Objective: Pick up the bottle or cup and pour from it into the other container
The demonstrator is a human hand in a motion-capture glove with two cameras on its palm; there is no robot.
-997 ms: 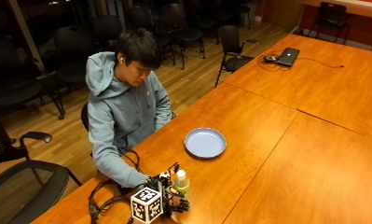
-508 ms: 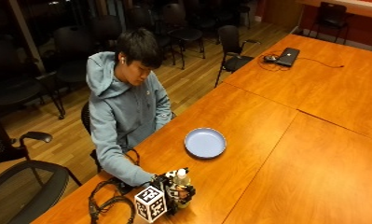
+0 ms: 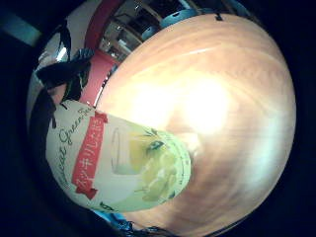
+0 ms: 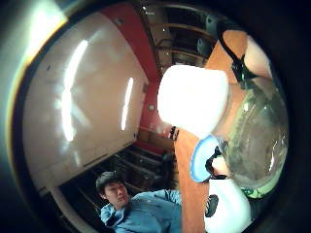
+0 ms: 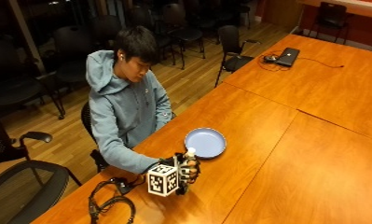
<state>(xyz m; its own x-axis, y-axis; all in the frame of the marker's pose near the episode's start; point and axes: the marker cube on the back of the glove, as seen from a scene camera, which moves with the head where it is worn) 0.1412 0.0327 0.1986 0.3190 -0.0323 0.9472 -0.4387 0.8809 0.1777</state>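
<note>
The gloved right hand (image 5: 184,169) is curled round the green-tea bottle (image 5: 189,158), held upright, cap up, seemingly just above the desk (image 5: 279,140). The blue plate (image 5: 204,142) lies just beyond it, slightly right, near enough to tip toward.

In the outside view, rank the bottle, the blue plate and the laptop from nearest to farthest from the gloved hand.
1. Bottle: gripped upright in the right hand, near the table's front edge.
2. Blue plate: on the table just beyond the hand, toward the middle.
3. Laptop: at the far end of the table, past the plate.
</note>
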